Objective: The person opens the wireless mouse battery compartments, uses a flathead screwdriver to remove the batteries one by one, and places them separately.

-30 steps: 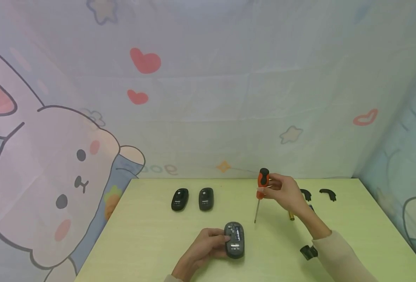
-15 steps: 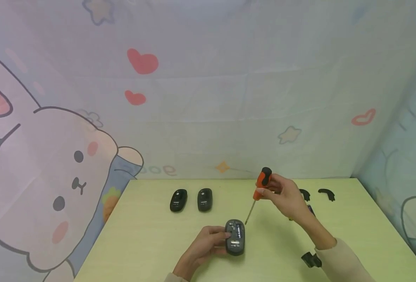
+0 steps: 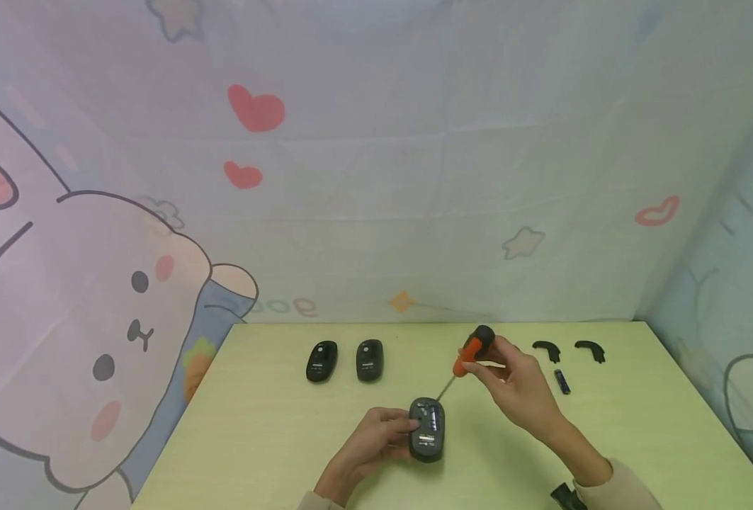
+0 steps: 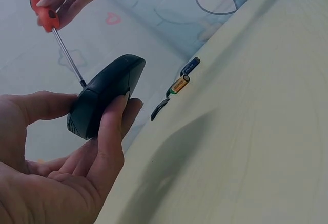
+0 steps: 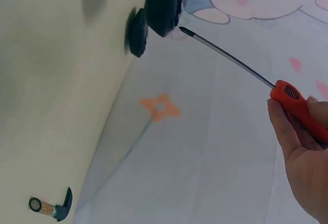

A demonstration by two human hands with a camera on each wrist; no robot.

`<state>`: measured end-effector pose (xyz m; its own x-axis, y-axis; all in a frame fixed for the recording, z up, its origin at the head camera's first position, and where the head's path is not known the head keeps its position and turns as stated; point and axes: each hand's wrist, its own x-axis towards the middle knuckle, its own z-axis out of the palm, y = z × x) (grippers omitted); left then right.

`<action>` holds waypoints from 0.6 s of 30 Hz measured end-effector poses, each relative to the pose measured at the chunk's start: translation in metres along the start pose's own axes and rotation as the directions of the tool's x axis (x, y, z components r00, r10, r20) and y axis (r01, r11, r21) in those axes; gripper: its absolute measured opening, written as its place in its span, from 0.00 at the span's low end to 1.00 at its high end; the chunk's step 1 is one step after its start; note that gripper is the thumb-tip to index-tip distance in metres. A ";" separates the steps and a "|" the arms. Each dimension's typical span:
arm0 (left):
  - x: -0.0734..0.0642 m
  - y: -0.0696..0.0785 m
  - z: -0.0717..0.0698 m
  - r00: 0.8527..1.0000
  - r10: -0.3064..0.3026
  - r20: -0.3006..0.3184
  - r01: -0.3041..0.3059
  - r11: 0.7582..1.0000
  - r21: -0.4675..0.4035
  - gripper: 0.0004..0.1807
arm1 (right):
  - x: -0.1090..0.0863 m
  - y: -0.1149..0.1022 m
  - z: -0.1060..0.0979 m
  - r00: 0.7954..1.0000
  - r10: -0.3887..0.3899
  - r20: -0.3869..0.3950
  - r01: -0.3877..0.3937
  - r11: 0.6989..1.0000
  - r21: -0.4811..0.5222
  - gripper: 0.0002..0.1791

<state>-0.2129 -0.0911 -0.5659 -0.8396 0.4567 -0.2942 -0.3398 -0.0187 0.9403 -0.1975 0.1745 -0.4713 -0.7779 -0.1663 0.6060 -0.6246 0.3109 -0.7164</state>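
Note:
My left hand [image 3: 379, 440] grips a dark computer mouse [image 3: 428, 445] above the table, thumb on one side and fingers on the other. Its underside, with an uncovered battery bay and a label, faces up in the head view. My right hand [image 3: 521, 388] pinches the orange and black handle of a screwdriver [image 3: 470, 355]. The metal shaft [image 4: 67, 55] slants down toward the far end of the mouse. In the left wrist view the tip appears to meet the mouse's edge; the right wrist view leaves contact unclear.
Two more mice [image 3: 321, 361] lie underside up at the back left. Two curved black covers [image 3: 590, 350] and a dark battery [image 3: 562, 382] lie at the back right; an orange battery [image 4: 179, 84] shows in the left wrist view. A black part [image 3: 566, 497] lies near the right sleeve.
The screwdriver has tilted over and moved left, its tip coming to the mouse's upper edge. My right hand has lowered slightly in the last half second. My left hand still grips the mouse.

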 end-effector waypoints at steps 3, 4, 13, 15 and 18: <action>0.001 -0.001 0.000 1.000 0.002 -0.005 -0.002 1.000 0.007 0.22 | -0.004 -0.002 0.004 0.994 -0.109 -0.015 0.108 0.994 -0.019 0.21; 0.001 -0.001 0.000 1.000 0.001 -0.006 -0.001 1.000 0.008 0.22 | -0.005 -0.002 0.005 0.991 -0.133 -0.013 0.132 0.991 -0.019 0.22; 0.001 -0.002 -0.001 1.000 0.004 0.000 -0.004 1.000 0.014 0.22 | -0.006 -0.006 0.008 0.989 -0.150 0.006 0.150 0.989 -0.009 0.22; 0.000 -0.001 -0.001 1.000 0.008 0.004 -0.008 1.000 0.016 0.22 | -0.006 -0.006 0.008 0.987 -0.161 0.001 0.161 0.987 -0.015 0.21; -0.001 -0.001 -0.001 1.000 0.007 0.010 -0.007 1.000 0.015 0.24 | -0.008 -0.005 0.011 0.981 -0.195 -0.005 0.195 0.981 -0.019 0.22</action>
<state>-0.2125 -0.0928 -0.5667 -0.8378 0.4651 -0.2858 -0.3271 -0.0085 0.9450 -0.1892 0.1643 -0.4761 -0.6405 -0.2196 0.7359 -0.7630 0.2905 -0.5774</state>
